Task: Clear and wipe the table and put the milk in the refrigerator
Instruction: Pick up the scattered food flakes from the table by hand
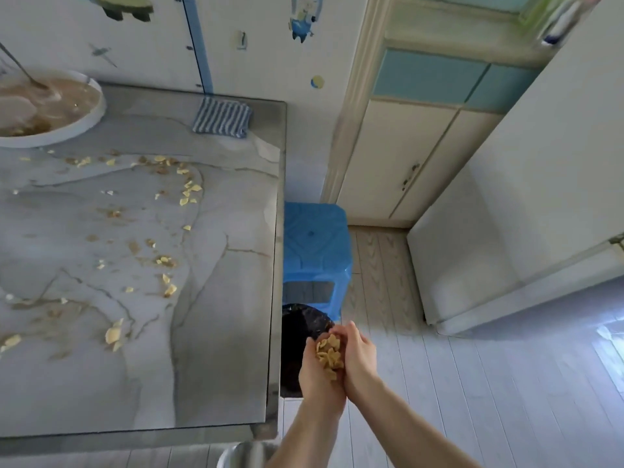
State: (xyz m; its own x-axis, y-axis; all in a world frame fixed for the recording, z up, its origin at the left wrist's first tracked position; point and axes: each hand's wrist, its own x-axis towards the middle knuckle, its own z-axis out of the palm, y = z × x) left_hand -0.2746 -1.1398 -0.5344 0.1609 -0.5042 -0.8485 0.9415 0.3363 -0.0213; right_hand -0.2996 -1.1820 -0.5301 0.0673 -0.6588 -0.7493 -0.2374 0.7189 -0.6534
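Obs.: both hands are off the table, at 5 o'clock in the view, just past the table's right edge. My left hand and right hand are pressed side to side, fingers curled up into one cup. The cup holds a heap of cereal flakes. The hands hang over the near rim of a waste bin with a black liner, which stands on the floor against the table's side.

Table: grey marble-pattern top, fills the left half. Loose flakes lie scattered across it from 9 to 11 o'clock, in a band below the bowl and in small clumps toward the near edge.

White bowl at 10 o'clock, far left: beige liquid with soggy pieces. A spoon leans in it, handle up and to the left.

Blue-and-white striped cloth, folded, at 12 o'clock on the table's far edge by the wall, well apart from the bowl.

Blue plastic stool stands just beyond the bin, at 12 o'clock from my hands, close against the table's side; I cannot tell whether it touches.

White refrigerator at 3 o'clock, well apart from my hands.
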